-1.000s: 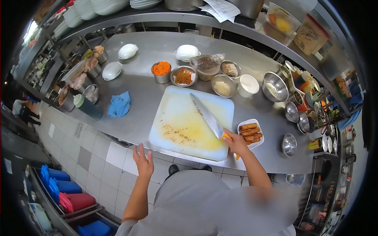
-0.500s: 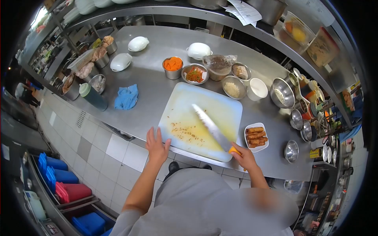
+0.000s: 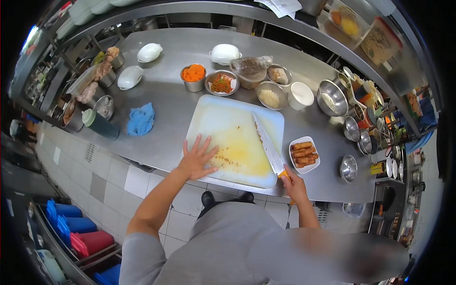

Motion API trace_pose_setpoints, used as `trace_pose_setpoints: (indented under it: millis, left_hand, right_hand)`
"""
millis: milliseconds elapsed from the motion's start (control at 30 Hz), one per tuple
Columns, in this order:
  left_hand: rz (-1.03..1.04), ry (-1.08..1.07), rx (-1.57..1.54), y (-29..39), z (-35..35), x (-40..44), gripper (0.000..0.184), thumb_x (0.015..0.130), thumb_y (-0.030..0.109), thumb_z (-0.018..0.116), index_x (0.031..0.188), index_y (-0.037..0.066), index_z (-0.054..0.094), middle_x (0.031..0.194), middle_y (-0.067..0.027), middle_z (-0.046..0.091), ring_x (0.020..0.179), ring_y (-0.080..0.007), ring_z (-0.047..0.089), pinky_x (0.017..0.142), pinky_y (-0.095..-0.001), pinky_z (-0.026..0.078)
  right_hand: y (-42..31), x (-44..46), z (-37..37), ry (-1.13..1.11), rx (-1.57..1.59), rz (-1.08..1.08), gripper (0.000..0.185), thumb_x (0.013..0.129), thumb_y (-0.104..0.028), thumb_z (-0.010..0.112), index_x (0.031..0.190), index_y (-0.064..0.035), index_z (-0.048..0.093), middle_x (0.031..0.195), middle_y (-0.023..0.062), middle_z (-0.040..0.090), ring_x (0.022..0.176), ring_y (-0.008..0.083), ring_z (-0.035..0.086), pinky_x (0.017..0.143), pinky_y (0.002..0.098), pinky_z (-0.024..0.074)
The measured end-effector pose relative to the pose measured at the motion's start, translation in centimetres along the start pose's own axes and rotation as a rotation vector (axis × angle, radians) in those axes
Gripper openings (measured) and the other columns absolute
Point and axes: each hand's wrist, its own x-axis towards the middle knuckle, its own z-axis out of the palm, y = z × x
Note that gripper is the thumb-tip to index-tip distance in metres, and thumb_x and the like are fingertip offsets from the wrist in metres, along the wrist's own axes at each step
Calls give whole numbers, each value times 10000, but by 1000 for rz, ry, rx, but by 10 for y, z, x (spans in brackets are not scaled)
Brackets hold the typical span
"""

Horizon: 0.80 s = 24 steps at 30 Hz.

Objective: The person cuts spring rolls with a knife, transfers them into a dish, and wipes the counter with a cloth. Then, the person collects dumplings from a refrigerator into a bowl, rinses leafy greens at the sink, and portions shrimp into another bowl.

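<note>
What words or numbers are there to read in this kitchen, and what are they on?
I can't read any words or numbers here.
White papers at the top: any print is too small.
Yellow can on the right: its label is too blurred.
Knife and cutting board: I see no writing on them.

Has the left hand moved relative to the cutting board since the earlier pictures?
Yes, forward and to the right: the left hand was off the near left corner of the cutting board, and now its spread fingers reach over that corner.
</note>
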Motion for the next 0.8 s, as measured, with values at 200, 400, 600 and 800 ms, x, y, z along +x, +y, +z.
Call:
trace_pose_setpoints:
  millis: [200, 400, 600, 800]
  left_hand:
    - [-385, 282, -260, 26, 32, -9, 917, 993, 685, 481, 1648, 70, 293, 1759, -177, 68, 1617, -417, -10, 1203, -733, 24]
    - [-473, 301, -251, 45, 41, -12, 924, 1007, 647, 490, 1617, -19, 298, 1742, -233, 84, 1613, -430, 11, 1193, -740, 41]
    - [-582, 335, -215, 45, 29, -15, 953, 1012, 680, 450, 1621, -32, 278, 1749, -215, 56, 1617, -408, -7, 1208, -723, 31]
    - [-473, 108, -117, 41, 30, -26, 1001, 1003, 697, 451, 1639, -39, 210, 1746, -223, 40, 1625, -360, -17, 1241, -674, 7]
  right_hand:
    - [4, 9, 27, -28, 26, -232, 545, 990, -346, 716, 1503, -227, 576, 1051, 178, 774, 837, 284, 744, 784, 391, 567]
    - [-32, -14, 30, -307, -192, -246, 505, 995, -290, 717, 1484, -281, 594, 1094, 187, 767, 957, 325, 754, 877, 361, 563]
    - [33, -39, 21, -72, 68, -117, 522, 1024, -218, 688, 1529, -181, 558, 845, 70, 700, 648, 119, 633, 574, 309, 549]
    - [37, -84, 23, 31, 352, 217, 536, 1029, -181, 675, 1547, -179, 537, 803, -7, 585, 580, 58, 514, 456, 238, 476]
